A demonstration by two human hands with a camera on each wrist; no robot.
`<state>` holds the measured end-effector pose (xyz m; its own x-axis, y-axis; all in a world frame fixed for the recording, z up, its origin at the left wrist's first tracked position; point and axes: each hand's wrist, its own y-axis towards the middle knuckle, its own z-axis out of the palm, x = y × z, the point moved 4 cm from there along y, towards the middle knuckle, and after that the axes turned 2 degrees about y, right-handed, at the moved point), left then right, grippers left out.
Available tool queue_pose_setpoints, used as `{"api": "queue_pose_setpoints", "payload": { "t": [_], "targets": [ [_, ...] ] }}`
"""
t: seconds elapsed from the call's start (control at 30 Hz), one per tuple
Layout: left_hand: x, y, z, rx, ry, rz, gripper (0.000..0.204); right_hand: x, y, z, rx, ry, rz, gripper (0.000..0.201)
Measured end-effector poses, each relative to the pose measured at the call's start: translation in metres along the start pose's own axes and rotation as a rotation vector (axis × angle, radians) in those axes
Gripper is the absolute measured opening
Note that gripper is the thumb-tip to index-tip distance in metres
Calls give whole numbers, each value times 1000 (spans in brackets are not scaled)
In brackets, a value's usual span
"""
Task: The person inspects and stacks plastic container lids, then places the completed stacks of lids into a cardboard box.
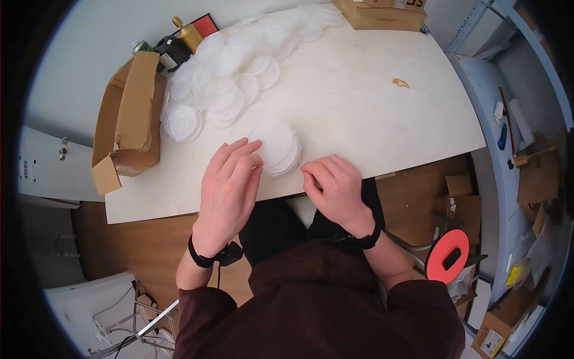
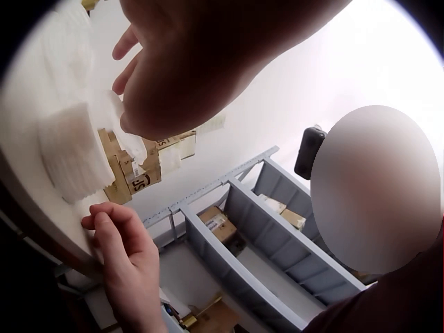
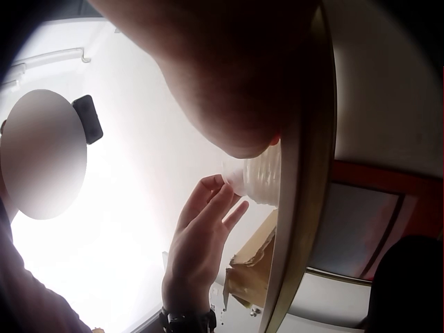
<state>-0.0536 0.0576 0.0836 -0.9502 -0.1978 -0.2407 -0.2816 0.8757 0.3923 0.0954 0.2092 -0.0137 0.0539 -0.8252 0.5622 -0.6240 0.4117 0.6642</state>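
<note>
Translucent round lids form a stack point(image 1: 286, 157) near the table's front edge. My left hand point(image 1: 230, 188) is at the stack's left side, its thumb and fingers pinching a thin lid point(image 3: 234, 177) at the top; in the left wrist view that lid point(image 2: 119, 121) stands tilted above the stack point(image 2: 75, 151). To the right of the stack, my right hand point(image 1: 336, 190) hangs loosely curled, thumb near the index fingertip, with nothing visible between them. In the left wrist view, the right hand point(image 2: 128, 260) is just below the stack, apart from it.
A spread pile of lids point(image 1: 224, 69) covers the table's back left. An opened cardboard box point(image 1: 134, 110) stands at the left edge, with bottles point(image 1: 189, 37) behind it. Another carton point(image 1: 382, 17) is at the back right; a brown scrap point(image 1: 400, 82) lies on the table point(image 1: 371, 107).
</note>
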Motion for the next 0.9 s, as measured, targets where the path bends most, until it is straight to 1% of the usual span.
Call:
{"api": "queue_pose_setpoints", "payload": {
  "t": [0.1,0.17,0.2,0.27,0.3,0.37,0.6,0.67,0.73,0.77,0.83,0.9],
  "targets": [
    [-2,-6,16,65,-8,9,18,-1,-1,-1,12,-4,9,13],
    [-2,-11,18,84,-7,-24,29,-2,-3,-2,22,-7,25,13],
    [-3,-10,19,94,-6,-25,29,-2,-2,-2,14,-10,19,13],
    [-7,-9,19,72,21,-8,42,-1,-2,2,11,-3,14,13],
    [-6,-10,20,72,21,-11,42,-1,-2,2,2,2,5,13],
    [-6,-10,28,81,23,0,50,-3,-3,0,-4,-9,1,13],
    [-8,-16,37,56,16,-27,47,-1,-4,-1,8,2,14,13],
    [-8,-18,39,57,9,-54,51,1,-3,-5,15,9,14,12],
    [-8,-24,42,47,-3,-65,53,2,-10,-19,72,229,130,9],
    [-7,-25,46,38,-12,-81,56,8,-17,-30,119,378,215,9],
    [-7,-31,52,21,-50,-94,59,9,-43,-48,410,570,301,17],
    [-4,-36,59,0,-90,-113,63,-11,-77,-60,489,606,562,27]
  ]
}}
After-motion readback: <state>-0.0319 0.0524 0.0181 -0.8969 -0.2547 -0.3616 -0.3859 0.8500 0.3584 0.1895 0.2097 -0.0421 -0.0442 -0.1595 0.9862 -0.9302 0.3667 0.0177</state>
